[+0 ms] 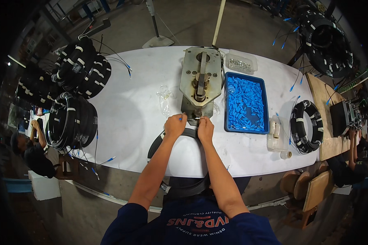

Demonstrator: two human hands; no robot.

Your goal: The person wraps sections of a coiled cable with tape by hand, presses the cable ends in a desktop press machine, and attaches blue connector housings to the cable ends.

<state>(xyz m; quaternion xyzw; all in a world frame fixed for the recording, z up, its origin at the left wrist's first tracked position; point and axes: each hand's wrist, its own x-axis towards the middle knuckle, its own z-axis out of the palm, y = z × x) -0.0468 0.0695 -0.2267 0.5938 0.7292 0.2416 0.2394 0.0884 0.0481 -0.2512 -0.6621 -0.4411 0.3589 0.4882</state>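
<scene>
My left hand (175,125) and my right hand (205,128) meet at the front edge of a grey metal bench press (200,81) on the white table (135,122). Between the fingertips of both hands is a thin cable end with a small blue and silver connector (193,119), held at the foot of the press. A coil of black cable (161,141) lies under my forearms and hangs over the table's near edge.
A blue tray of small blue parts (245,103) sits right of the press, a clear box of metal rings (241,62) behind it. Clear containers (276,134) and a black cable coil (306,125) lie at right. Stacked cable coils (75,94) fill the left. Other people sit at both sides.
</scene>
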